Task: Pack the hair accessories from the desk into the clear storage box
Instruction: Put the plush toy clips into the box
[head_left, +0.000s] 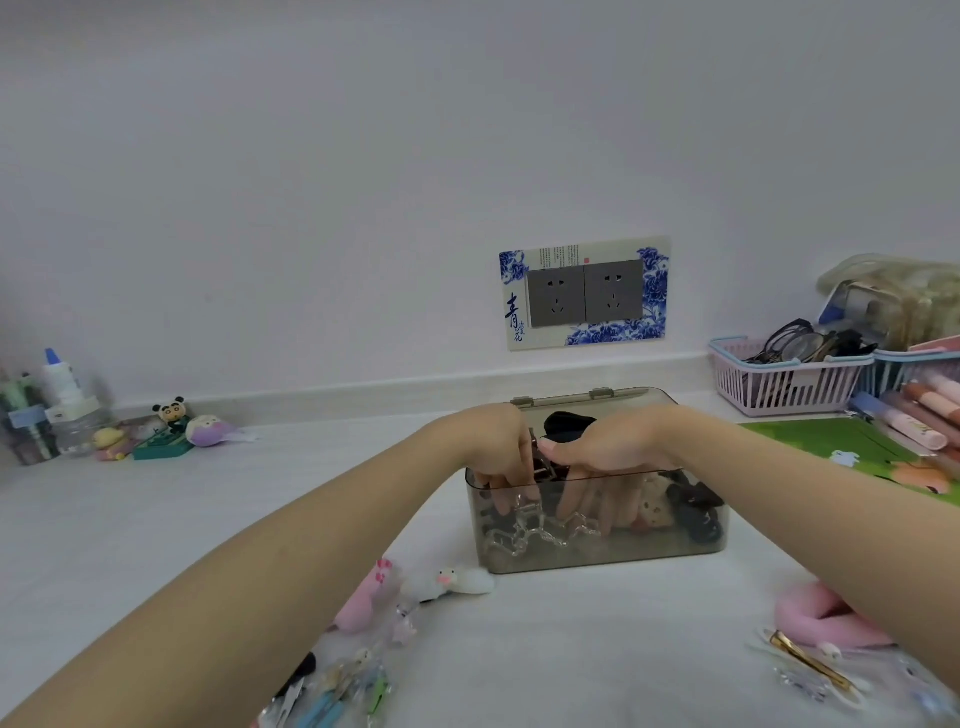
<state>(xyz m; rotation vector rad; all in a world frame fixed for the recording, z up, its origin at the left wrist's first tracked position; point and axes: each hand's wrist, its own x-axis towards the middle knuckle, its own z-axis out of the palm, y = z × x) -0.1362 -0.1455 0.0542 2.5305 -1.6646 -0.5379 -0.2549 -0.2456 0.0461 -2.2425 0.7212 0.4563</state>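
Both hands reach into the clear storage box (597, 540) at bench centre: left hand (498, 452) fingers curled among clips, right hand (608, 452) grasp unclear. Withdrawing could snag the clear claw clips (540, 535), spilling them; loose accessories (363, 603) wait at 7 o'clock.

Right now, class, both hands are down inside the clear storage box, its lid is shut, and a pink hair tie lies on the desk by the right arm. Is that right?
Not quite: the lid is open, hinged back behind the clear storage box, as the head view shows. Both the left hand and right hand do reach inside, and the pink hair tie lies by the right arm.
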